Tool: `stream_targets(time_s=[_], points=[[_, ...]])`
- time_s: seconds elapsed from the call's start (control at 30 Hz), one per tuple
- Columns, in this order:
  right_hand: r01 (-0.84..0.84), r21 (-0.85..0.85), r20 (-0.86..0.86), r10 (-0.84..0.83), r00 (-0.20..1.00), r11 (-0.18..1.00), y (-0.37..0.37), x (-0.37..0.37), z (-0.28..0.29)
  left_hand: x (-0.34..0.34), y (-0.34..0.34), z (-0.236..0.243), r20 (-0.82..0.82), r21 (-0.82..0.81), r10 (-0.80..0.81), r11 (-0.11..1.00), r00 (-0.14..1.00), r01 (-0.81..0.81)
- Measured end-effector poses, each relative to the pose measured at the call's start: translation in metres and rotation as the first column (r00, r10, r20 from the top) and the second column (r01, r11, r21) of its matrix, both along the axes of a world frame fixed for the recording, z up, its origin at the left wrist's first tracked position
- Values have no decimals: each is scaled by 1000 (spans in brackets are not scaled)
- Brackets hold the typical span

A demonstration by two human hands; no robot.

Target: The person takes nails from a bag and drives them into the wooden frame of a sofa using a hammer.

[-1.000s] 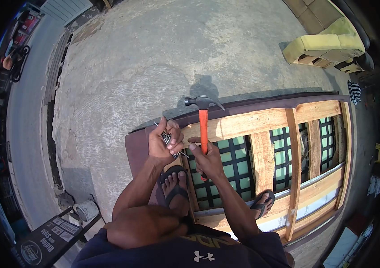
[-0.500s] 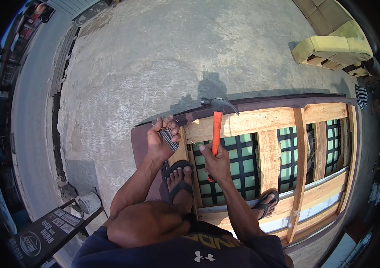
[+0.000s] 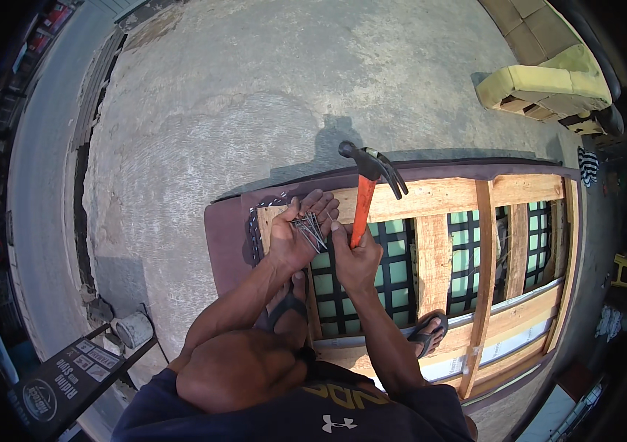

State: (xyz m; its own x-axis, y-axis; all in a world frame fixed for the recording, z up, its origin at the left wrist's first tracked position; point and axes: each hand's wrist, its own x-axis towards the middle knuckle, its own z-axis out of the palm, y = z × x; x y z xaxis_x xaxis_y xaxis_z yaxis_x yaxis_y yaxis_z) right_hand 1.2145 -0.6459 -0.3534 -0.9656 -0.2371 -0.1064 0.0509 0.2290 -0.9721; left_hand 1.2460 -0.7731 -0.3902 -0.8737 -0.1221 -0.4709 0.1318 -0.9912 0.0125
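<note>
My left hand [image 3: 289,239] is turned palm up with its fingers loosely curled, cradling a bunch of loose metal nails [image 3: 312,234]. Right beside it, my right hand [image 3: 358,259] grips a claw hammer by its orange handle [image 3: 363,210]. The dark hammer head [image 3: 374,163] points up and away from me, claw to the right. My right thumb and fingertips are close to the nails; whether they pinch one I cannot make out. Under both hands lies a wooden frame [image 3: 431,197] with black webbing [image 3: 393,276] woven across green material and purple-brown fabric [image 3: 229,239] around its edge.
My sandalled feet [image 3: 431,331] are on the frame. A raised wooden crosspiece [image 3: 484,280] spans it at right. Yellow foam-covered furniture [image 3: 542,85] stands far right on the concrete floor [image 3: 240,74]. A dark bench-like board [image 3: 63,383] and a pale bucket [image 3: 134,330] are at lower left.
My left hand has come right, close to my right hand, and its palm has opened out more around the nails. The hammer head has tilted further right.
</note>
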Motion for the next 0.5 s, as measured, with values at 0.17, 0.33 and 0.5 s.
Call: stream_targets(time_s=[0.17, 0.33, 0.5], points=[[-120, 127, 5, 121, 993, 985, -6, -7, 9, -3, 4, 4, 13, 58, -24, 998, 1000, 23], [-198, 208, 78, 185, 980, 958, 10, 21, 19, 10, 0, -6, 41, 1, -67, 998, 997, 67], [-303, 126, 186, 277, 943, 945, 12, 43, -10, 37, -1, -11, 227, -62, 44, 998, 973, -31]])
